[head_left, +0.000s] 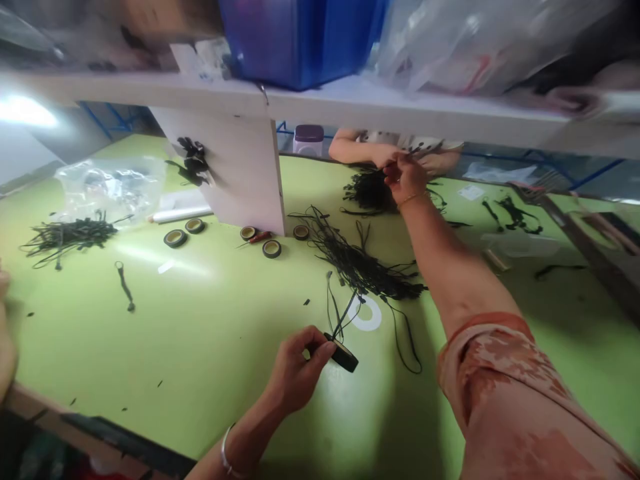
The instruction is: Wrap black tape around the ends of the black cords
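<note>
At the far left, another person's arm shows at the edge of the green worktop. Near it lies a pile of black cords, just in front of a clear plastic bag, with one short black strap nearer me. Next come two tape rolls side by side, then a red-handled tool by the foot of a white panel.

Near the middle, my left grip is closed, thumb against fingers, on a black tape roll, with thin cords rising at the pinch. Just beyond are a flat white ring and a large cord bundle. My right grip is stretched to the far side, beside a dark cord heap and overlapping a co-worker's hands; its fingers are curled, but I cannot tell what they have hold of. More black cords lie at far right.
</note>
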Demonstrator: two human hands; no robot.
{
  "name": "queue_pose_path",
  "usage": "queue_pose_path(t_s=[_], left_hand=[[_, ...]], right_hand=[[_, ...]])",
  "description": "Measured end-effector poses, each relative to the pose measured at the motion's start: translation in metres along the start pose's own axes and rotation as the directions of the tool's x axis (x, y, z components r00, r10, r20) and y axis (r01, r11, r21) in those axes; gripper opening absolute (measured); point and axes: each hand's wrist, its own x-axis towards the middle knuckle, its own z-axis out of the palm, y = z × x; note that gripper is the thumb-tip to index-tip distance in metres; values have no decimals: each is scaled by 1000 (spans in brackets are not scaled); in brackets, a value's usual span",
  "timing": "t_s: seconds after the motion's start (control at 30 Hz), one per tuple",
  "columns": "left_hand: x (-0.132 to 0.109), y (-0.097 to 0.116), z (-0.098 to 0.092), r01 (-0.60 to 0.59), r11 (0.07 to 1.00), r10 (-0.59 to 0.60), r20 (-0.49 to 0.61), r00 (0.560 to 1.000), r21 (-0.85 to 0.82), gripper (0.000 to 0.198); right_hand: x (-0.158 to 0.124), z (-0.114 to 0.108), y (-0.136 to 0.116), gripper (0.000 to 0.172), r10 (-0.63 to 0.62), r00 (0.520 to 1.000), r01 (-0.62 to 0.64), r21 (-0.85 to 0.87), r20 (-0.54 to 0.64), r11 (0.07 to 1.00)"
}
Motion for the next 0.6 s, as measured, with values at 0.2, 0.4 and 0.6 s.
queue_pose_path(t_s=[0.2,0.4,0.6], left_hand=[[-2,0,5,-7,995,-12,184,983,100,24],[-1,-8,10,-71,995,44,310,950,76,23],[3,-17,8,-83,989,35,350,936,124,19]], right_hand=[[-125,25,-37,21,245,795,-291,-6,555,957],[-251,98,-50,40,295,385,-248,-210,875,946],[-332,181,-44,11,351,260,50,-375,900,925]])
